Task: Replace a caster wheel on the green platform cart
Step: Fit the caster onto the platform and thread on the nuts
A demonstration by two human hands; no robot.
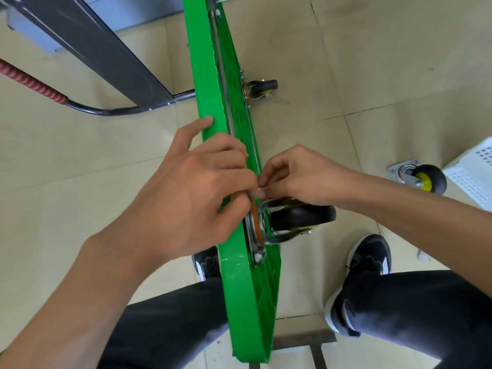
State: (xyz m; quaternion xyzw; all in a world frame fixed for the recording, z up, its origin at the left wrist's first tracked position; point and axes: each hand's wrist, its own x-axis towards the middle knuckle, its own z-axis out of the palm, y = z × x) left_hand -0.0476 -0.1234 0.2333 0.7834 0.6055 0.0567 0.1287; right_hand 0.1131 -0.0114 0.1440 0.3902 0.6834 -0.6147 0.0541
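Touching above caster wheel (302, 217), both hands (fingertips meeting), cart (213, 121) edge.

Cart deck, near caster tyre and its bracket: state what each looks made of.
Cart deck: looks like moulded plastic, glossy green, with ribs on the underside. Caster tyre: probably rubber, matt black. Bracket: metal, likely plated steel, judging by its bright silver shine.
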